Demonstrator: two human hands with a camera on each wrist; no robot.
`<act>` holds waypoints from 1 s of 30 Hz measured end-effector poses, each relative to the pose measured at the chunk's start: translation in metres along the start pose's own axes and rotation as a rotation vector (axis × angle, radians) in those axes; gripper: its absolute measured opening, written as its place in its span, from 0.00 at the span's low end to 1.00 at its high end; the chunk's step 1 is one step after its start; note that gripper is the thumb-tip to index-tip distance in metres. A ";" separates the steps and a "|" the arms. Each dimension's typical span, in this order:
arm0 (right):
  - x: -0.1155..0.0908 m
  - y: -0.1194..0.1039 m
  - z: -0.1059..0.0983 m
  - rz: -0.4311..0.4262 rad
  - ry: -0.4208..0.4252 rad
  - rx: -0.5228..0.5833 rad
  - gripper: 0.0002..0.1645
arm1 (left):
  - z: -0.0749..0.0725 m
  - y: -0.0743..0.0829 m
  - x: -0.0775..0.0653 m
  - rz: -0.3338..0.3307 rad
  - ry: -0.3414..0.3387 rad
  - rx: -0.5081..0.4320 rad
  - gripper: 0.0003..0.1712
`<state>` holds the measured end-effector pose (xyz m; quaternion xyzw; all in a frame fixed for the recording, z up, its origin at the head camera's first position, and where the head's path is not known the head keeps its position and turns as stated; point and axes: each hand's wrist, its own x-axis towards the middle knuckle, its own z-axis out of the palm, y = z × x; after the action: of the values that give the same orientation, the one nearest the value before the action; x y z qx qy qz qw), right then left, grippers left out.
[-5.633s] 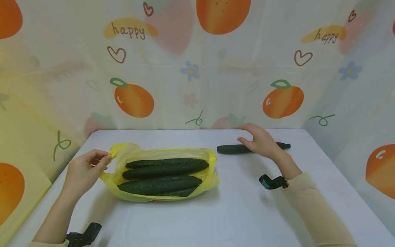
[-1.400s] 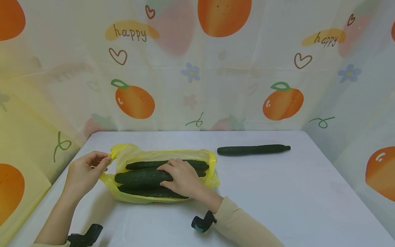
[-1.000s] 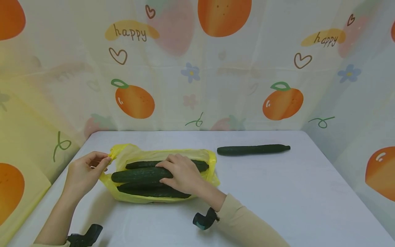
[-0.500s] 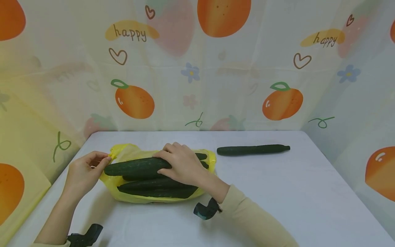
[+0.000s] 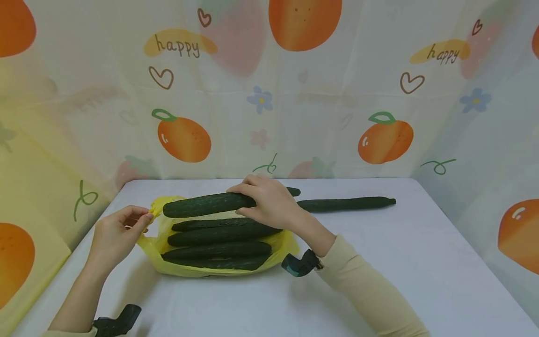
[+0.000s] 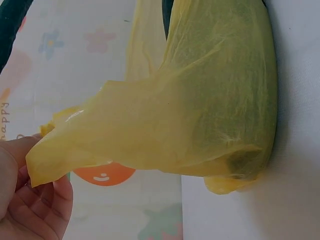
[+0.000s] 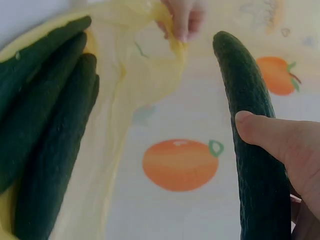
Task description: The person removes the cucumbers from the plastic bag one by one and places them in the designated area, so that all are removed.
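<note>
My right hand (image 5: 271,199) grips a long dark green cucumber (image 5: 206,204) around its middle, raised above the far side of the yellow plastic bag (image 5: 185,270). In the right wrist view the thumb (image 7: 257,131) lies across the lifted cucumber (image 7: 250,100). With thumb and fingertips my left hand (image 5: 115,234) pinches the bag's handle at the left. The left wrist view shows the thin yellow film (image 6: 150,125) stretched from those fingers to the filled bag. Several more cucumbers (image 5: 219,235) lie side by side in the bag's wide mouth.
Another cucumber (image 5: 347,204) lies on the white-covered table (image 5: 379,262) toward the back right, behind the right forearm. A printed curtain (image 5: 294,117) hangs along the table's back edge. Both wrists wear small black cameras.
The right hand first left one cucumber on the table at the right, then reached into the bag. It has now lifted another cucumber up and back. The left hand has kept hold of the bag.
</note>
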<state>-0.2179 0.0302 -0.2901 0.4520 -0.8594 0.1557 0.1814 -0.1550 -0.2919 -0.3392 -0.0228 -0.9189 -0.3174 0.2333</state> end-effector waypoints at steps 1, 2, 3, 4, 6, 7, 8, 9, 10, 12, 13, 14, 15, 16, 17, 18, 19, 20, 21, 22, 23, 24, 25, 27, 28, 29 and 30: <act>-0.001 0.003 -0.002 0.002 0.004 -0.001 0.25 | 0.000 0.000 0.000 -0.003 -0.003 0.004 0.07; -0.001 0.005 -0.004 0.005 0.008 0.001 0.25 | 0.000 0.001 0.000 -0.007 -0.007 0.005 0.08; -0.002 0.008 -0.005 0.007 0.013 0.000 0.25 | 0.000 0.001 0.000 -0.011 -0.013 0.007 0.08; -0.004 0.010 -0.006 0.009 0.018 0.000 0.25 | 0.000 0.001 0.000 -0.014 -0.017 0.010 0.08; -0.006 0.015 -0.008 0.011 0.030 0.007 0.25 | 0.000 0.002 0.000 -0.019 -0.021 0.013 0.09; -0.008 0.018 -0.009 0.011 0.037 0.006 0.25 | 0.000 0.002 0.000 -0.018 -0.021 0.014 0.09; -0.010 0.021 -0.009 0.012 0.042 0.007 0.25 | 0.001 0.002 0.000 -0.017 -0.021 0.014 0.09; -0.012 0.024 -0.009 0.012 0.049 0.006 0.25 | 0.001 0.001 0.000 -0.013 -0.019 0.013 0.08; -0.014 0.027 -0.010 0.012 0.056 0.005 0.25 | 0.001 0.001 0.000 -0.010 -0.015 0.011 0.08; -0.018 0.034 -0.010 0.012 0.070 0.004 0.25 | 0.001 0.001 0.000 -0.007 -0.012 0.008 0.08; -0.019 0.037 -0.011 0.011 0.078 0.003 0.25 | 0.000 0.001 0.000 -0.006 -0.011 0.007 0.08; -0.021 0.041 -0.011 0.008 0.085 0.003 0.25 | 0.000 0.001 0.000 -0.008 -0.011 0.007 0.08; -0.023 0.044 -0.013 0.008 0.091 0.005 0.25 | 0.000 0.001 0.000 -0.010 -0.012 0.007 0.08; -0.025 0.047 -0.014 0.012 0.092 0.006 0.25 | 0.000 0.001 0.000 -0.014 -0.013 0.009 0.08; -0.028 0.050 -0.015 0.020 0.091 0.005 0.25 | 0.000 0.001 -0.001 -0.018 -0.015 0.010 0.08; -0.030 0.054 -0.017 0.028 0.089 0.004 0.25 | 0.000 0.002 -0.001 -0.019 -0.014 0.012 0.08; -0.032 0.057 -0.018 0.039 0.091 0.005 0.25 | 0.000 0.002 -0.001 -0.018 -0.015 0.012 0.08; -0.034 0.059 -0.020 0.056 0.089 0.005 0.26 | 0.001 0.002 -0.001 -0.018 -0.015 0.011 0.08; -0.037 0.062 -0.021 0.076 0.086 0.008 0.26 | 0.001 0.002 -0.001 -0.017 -0.015 0.010 0.08; -0.039 0.064 -0.023 0.095 0.084 0.006 0.26 | 0.001 0.002 0.000 -0.015 -0.014 0.008 0.08; -0.042 0.067 -0.024 0.111 0.084 0.005 0.27 | 0.001 0.002 0.000 -0.014 -0.013 0.006 0.08; -0.044 0.070 -0.025 0.123 0.087 0.006 0.27 | 0.002 0.002 0.000 -0.012 -0.012 0.004 0.08; -0.047 0.072 -0.026 0.134 0.090 0.004 0.27 | 0.002 0.002 0.000 -0.012 -0.014 0.002 0.08; -0.052 0.077 -0.029 0.145 0.097 0.006 0.27 | 0.002 0.002 0.000 -0.013 -0.015 0.001 0.08; -0.054 0.080 -0.030 0.147 0.102 0.010 0.27 | 0.002 0.002 -0.001 -0.013 -0.014 0.003 0.08; -0.057 0.083 -0.031 0.148 0.105 0.015 0.27 | 0.002 0.002 -0.001 -0.015 -0.014 0.006 0.08; -0.059 0.085 -0.032 0.150 0.109 0.021 0.27 | 0.001 0.002 -0.001 -0.016 -0.014 0.009 0.08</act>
<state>-0.2522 0.1332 -0.2971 0.3793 -0.8780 0.2022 0.2109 -0.1541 -0.2893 -0.3396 -0.0167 -0.9220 -0.3151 0.2243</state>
